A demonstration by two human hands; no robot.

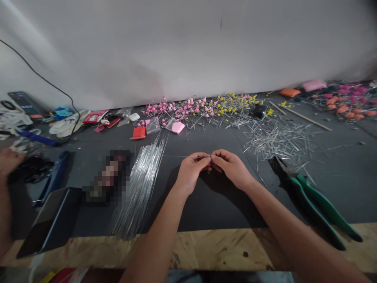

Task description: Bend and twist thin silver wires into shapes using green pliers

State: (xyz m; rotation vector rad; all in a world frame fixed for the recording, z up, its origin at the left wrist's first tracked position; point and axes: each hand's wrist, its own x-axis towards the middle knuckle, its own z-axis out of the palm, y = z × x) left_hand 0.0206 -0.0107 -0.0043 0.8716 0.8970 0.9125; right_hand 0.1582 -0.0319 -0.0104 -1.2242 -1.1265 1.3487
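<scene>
My left hand (191, 169) and my right hand (231, 165) meet fingertip to fingertip over the dark table sheet (212, 216). A thin wire (173, 156) runs out leftward from my left hand's pinch. My right hand is pinched at the same spot, but what lies between its fingertips is too small to make out. Left of my hands lies a long bundle of silvery wires (143, 181). Green-handled pliers (312, 200) rest beside my right forearm, close to a loose pile of short wires (279, 137).
Wires with pink tips (182, 108) and yellow tips (235, 103) lie along the wall. Further right are orange and magenta pieces (344, 104). A phone (48, 220) sits at the left front edge; another person's hand (10, 161) is at the far left.
</scene>
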